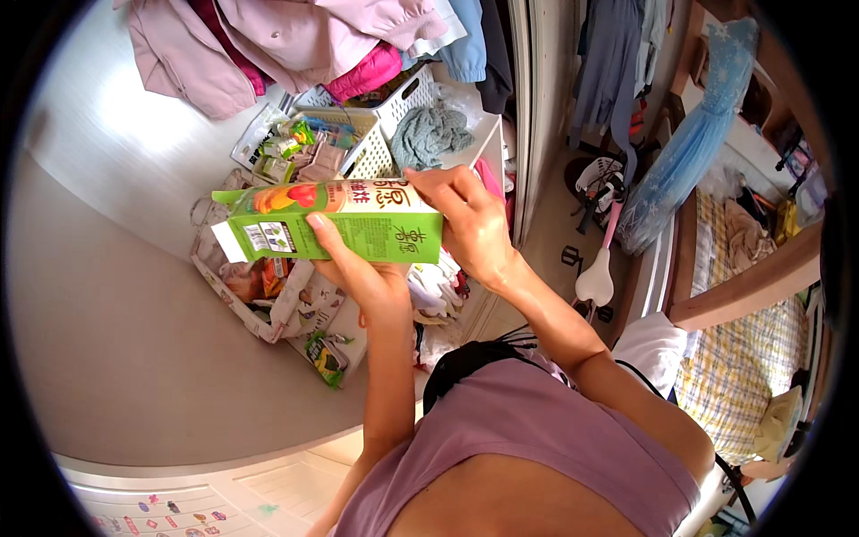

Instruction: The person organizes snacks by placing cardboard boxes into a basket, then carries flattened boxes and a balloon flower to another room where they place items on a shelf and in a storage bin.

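Note:
A green and white cardboard food carton is held up on its side before me, bearing writing and a picture of food. White and green flaps stick out at its left end. My left hand grips it from below, its thumb across the green side. At the carton's right end, my right hand has curled fingers on the upper edge; some fingertips are hidden. Behind it, small snack packets fill a white perforated basket. Below it, a patterned fabric storage box contains several wrapped packages.
Pink jackets hang above the baskets. A grey-green knitted cloth lies beside them. A green packet rests near the shelf's front. To the right are a child's bicycle with a white saddle, a blue dress and a bed with checked bedding.

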